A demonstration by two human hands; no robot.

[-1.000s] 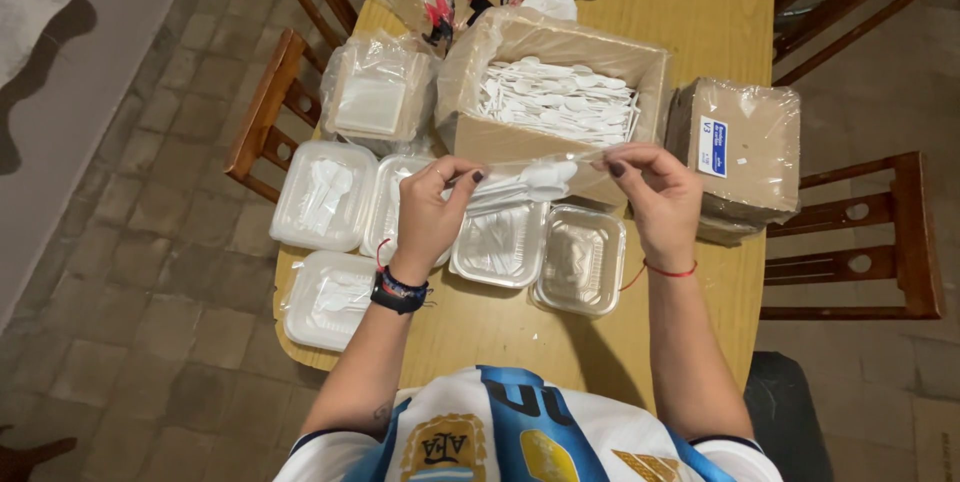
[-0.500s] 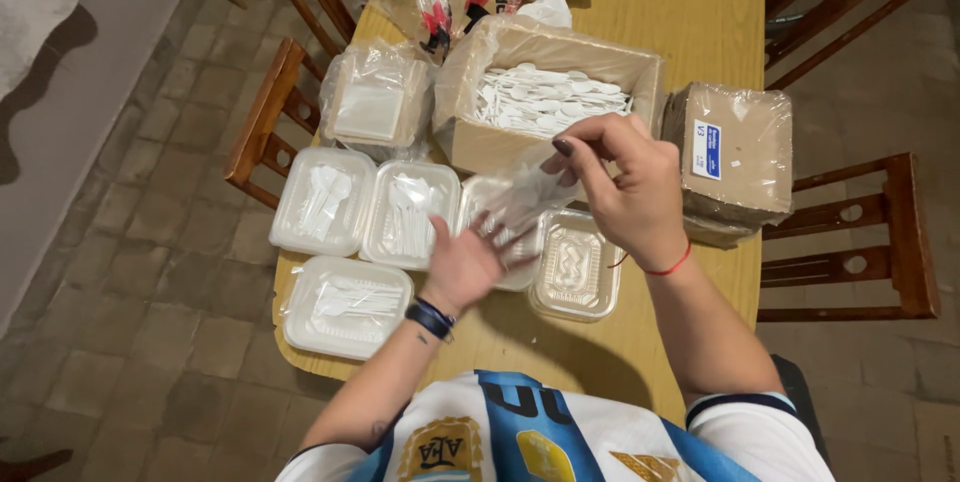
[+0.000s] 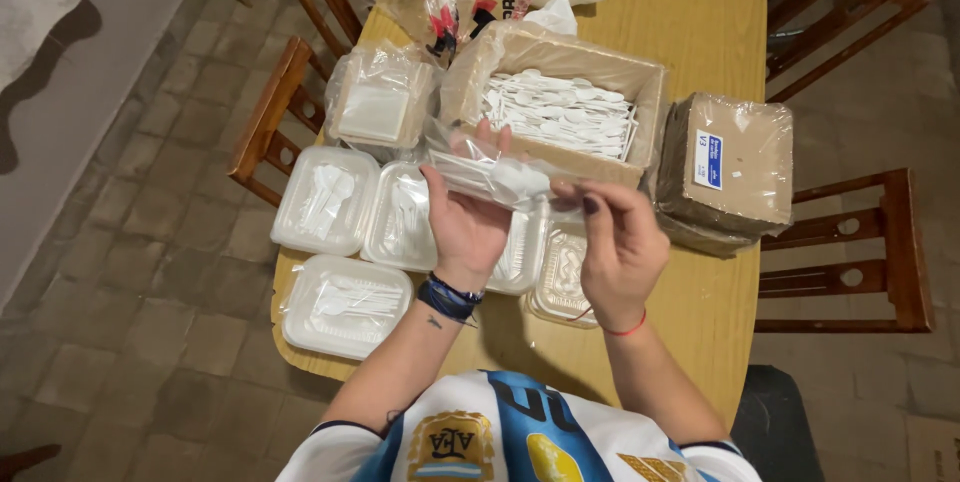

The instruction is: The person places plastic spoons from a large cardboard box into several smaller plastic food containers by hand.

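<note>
**Inspector:** Setting first. Oval yellow wooden table (image 3: 700, 62) on a brown tiled floor, brown wooden chairs (image 3: 270, 112) around it.

**Clerk:** And from the left?

**Inspector:** Three clear plastic lidded trays with white cutlery inside: one at the near left edge (image 3: 345, 304), one behind it (image 3: 325, 200), one just beside that (image 3: 400, 222). Behind them, a clear plastic bag holding a stack of trays (image 3: 378, 107).

**Clerk:** The hands?

**Inspector:** Left hand (image 3: 465, 227) is palm up, fingers curled under a clear plastic sleeve of white cutlery (image 3: 495, 177), gripping it. Right hand (image 3: 620, 242) pinches the sleeve's right end between thumb and fingertips. The sleeve is held level above the trays, just in front of the open brown cardboard box of loose white plastic spoons (image 3: 560, 112).

**Clerk:** Beneath the hands?

**Inspector:** Two more clear trays, partly hidden; one shows under the right hand (image 3: 560, 282).

**Clerk:** Far right?

**Inspector:** A plastic-wrapped stack of brown cardboard boxes with a blue-and-white label (image 3: 740, 167), near the table's edge.
</note>
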